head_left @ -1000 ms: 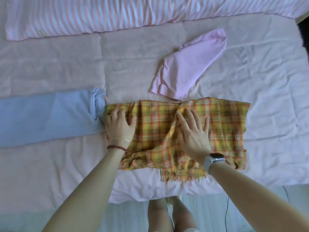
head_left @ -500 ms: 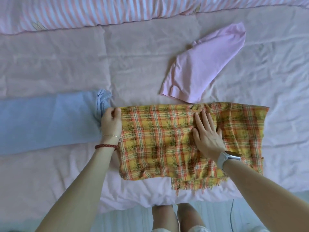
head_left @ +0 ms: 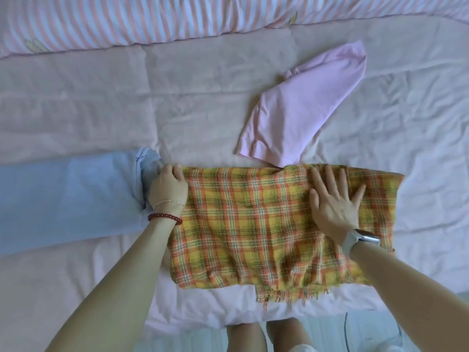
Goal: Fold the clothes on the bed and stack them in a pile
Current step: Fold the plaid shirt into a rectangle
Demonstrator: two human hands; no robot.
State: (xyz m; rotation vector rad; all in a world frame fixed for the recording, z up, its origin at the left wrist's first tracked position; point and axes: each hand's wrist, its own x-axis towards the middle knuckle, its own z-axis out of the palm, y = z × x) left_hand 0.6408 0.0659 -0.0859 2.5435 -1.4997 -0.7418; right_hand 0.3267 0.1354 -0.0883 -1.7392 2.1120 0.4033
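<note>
Both hands work a yellow plaid cloth [head_left: 253, 224] spread near the front edge of the bed [head_left: 101, 110]: the left hand [head_left: 168, 188] has its fingers curled over the cloth's far left corner, pinching it, while the right hand [head_left: 335, 201] lies flat on the right part with fingers straight and spread, pressing the fabric down. The hands are well apart, one at each end of the cloth.

A striped pillow [head_left: 127, 19] runs along the far side of the bed. To the left a pale blue garment [head_left: 68, 196] lies stretched out, its end touching the left hand. Beyond the plaid cloth lies a pink garment [head_left: 299, 110], loosely doubled, its near edge tucked just behind the plaid.

By the look of it, the plaid cloth is being smoothed flat before its fold; a fringed edge hangs uneven along the front. The next move seems to call for lifting one end and carrying it across to meet the other, edges aligned. No pile is visible yet, and no container is in view.
</note>
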